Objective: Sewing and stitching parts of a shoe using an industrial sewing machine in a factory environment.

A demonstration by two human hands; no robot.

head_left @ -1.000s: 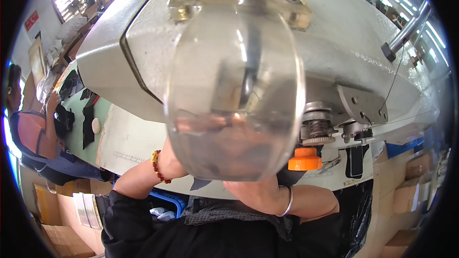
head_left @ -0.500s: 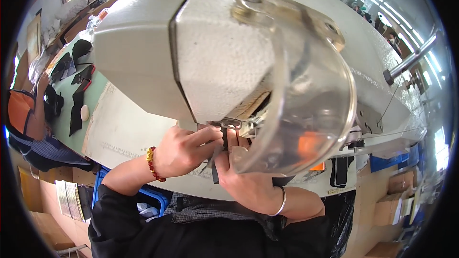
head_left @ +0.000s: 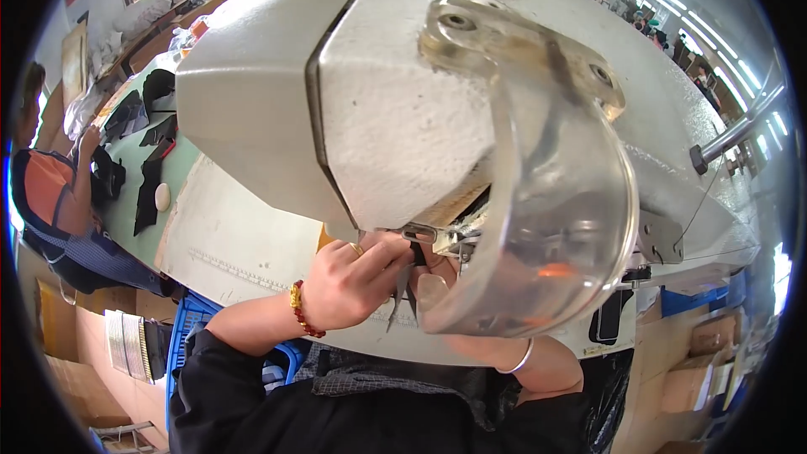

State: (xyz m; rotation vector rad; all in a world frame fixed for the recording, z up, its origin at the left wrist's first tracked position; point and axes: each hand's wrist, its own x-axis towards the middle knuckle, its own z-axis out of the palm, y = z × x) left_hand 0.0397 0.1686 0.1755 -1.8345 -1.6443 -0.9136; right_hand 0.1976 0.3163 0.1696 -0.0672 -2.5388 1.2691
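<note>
My left hand [head_left: 347,284], with a red and gold beaded bracelet, is closed, its fingertips pinched at a narrow black strip [head_left: 418,255] below the sewing machine head [head_left: 403,109]. Past the strip, the fingers of my right hand [head_left: 439,264] are bent against its other side. The clear curved guard [head_left: 559,227] covers much of that hand; a silver bangle circles its wrist. A slim, pointed grey metal tool [head_left: 393,313] juts out between my hands; which hand bears it I cannot tell. The needle area is mostly hidden by fingers and guard.
A printed ruler scale [head_left: 244,271] runs along the pale machine table. A black phone-like object [head_left: 607,319] lies at its right edge. To the left, a co-worker [head_left: 63,210] sits at a green table [head_left: 187,151] with black cut pieces. A blue crate [head_left: 187,328] stands below.
The whole view has shifted, so the machine and hands appear lower and further right. My right hand now shows mostly behind the guard, and the pointed tool's tip is plainer below my left fingers.
</note>
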